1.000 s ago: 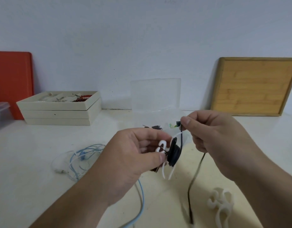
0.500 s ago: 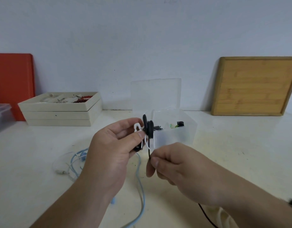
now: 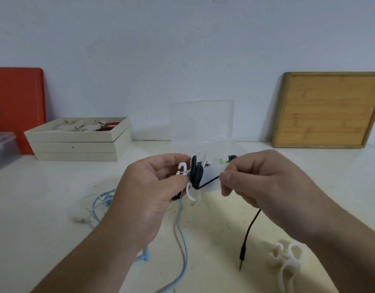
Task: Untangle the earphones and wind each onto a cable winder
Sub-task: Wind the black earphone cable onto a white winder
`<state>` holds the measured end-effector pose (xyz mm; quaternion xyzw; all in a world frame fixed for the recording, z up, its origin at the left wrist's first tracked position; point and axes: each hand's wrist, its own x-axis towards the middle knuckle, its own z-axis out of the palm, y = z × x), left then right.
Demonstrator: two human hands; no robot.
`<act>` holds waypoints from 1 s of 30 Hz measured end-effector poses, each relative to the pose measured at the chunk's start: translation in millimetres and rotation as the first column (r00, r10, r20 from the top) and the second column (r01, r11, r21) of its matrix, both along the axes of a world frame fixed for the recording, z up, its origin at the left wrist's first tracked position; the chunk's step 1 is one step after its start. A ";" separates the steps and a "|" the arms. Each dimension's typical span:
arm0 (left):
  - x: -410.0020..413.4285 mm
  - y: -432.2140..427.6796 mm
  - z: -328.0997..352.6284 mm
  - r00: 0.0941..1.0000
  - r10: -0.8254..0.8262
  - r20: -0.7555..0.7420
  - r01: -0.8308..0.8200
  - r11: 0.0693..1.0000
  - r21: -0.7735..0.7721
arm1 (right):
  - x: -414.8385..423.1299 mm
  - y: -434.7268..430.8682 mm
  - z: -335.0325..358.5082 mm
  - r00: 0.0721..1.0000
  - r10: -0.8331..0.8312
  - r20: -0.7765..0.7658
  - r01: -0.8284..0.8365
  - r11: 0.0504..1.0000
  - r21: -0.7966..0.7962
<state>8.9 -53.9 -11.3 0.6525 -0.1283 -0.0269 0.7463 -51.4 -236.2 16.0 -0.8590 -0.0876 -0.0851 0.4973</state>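
At frame centre a winder [image 3: 185,180], largely wound with black cable [image 3: 209,181], is gripped by the left hand [image 3: 152,187], the cable pinched by the right hand [image 3: 256,182], while blue earphones [image 3: 102,199] and a spare winder [image 3: 286,261] lie untouched on the desk [image 3: 55,229].

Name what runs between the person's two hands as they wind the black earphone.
In the head view, a taut stretch of black cable spans from the white winder in the left hand to the right hand.

A flat orange plastic board [image 3: 16,106] is leaning against the wall beside my stacked cream trays [image 3: 80,142], which are holding beads. A framed bamboo board [image 3: 328,108] is leaning far right. A clear plastic box [image 3: 201,121] is sitting open on my pale desk [image 3: 45,197].
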 end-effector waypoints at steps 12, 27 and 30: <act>-9.2 -8.8 -5.1 0.976 -0.063 0.210 0.008 0.967 0.255 | 3.5 -5.3 -0.9 0.997 0.022 0.069 -0.025 0.999 0.045; -9.8 -5.8 -0.7 0.965 -0.262 0.005 0.256 0.940 -0.227 | 19.1 2.3 -25.0 0.983 -0.072 -0.171 0.089 0.992 0.094; -7.9 -8.1 -2.1 0.988 -0.151 -0.005 0.145 0.954 -0.263 | 19.2 12.8 -32.9 0.967 -0.021 -0.253 0.026 1.000 0.015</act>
